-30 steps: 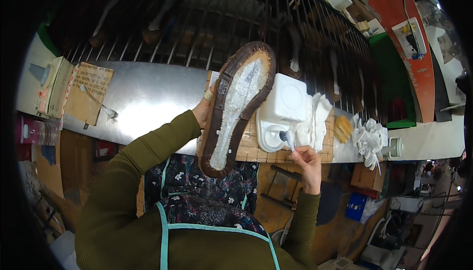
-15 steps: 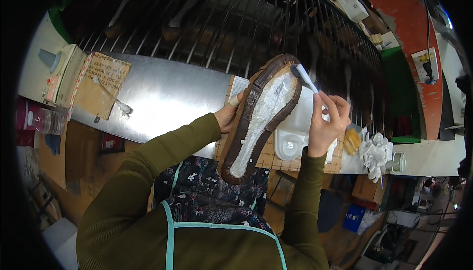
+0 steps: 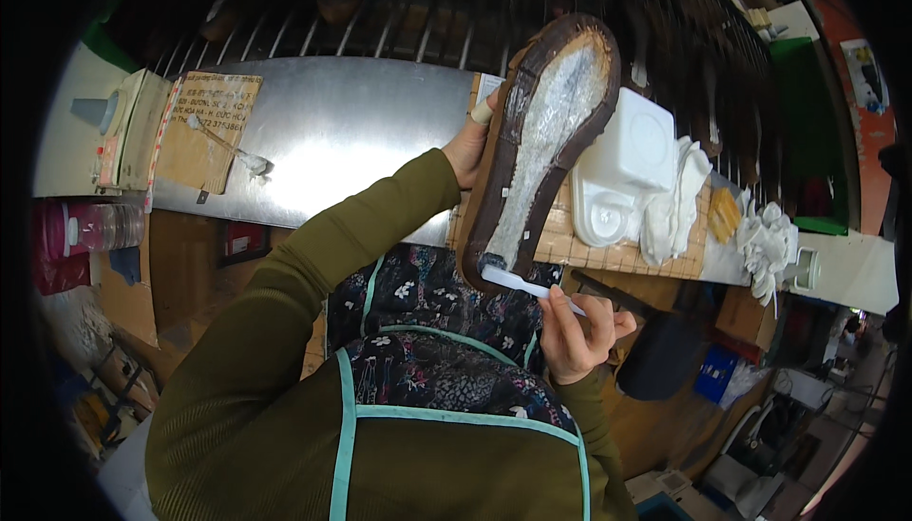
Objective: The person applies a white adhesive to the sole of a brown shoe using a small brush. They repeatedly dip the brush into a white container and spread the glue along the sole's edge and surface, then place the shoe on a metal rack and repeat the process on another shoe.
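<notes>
A brown shoe upper (image 3: pixel 483 165), bottom side up, is tilted in front of me with its wide end away and its narrow end near my apron. Its edges are folded around a pale, whitish middle. My left hand (image 3: pixel 468 149) grips it from the left side, the fingers mostly hidden behind it. Between the thumb and fingers of my right hand (image 3: pixel 581 336) is a white toothbrush-like brush (image 3: pixel 522 284). The brush's dark-bristled head touches the near end of the shoe bottom.
A metal worktop (image 3: pixel 313 132) carries a cardboard piece (image 3: pixel 204 165) with a white-tipped stick (image 3: pixel 228 148) on it. Right of the shoe stand a white plastic container (image 3: pixel 638 146), white gloves (image 3: pixel 676 208) and a yellow block (image 3: pixel 724 215). Behind runs a rack of metal bars (image 3: pixel 427 18).
The brush has gone from the shoe's far end down to its near end, with my right hand lower. The shoe sits higher and slightly right in view, which has itself shifted.
</notes>
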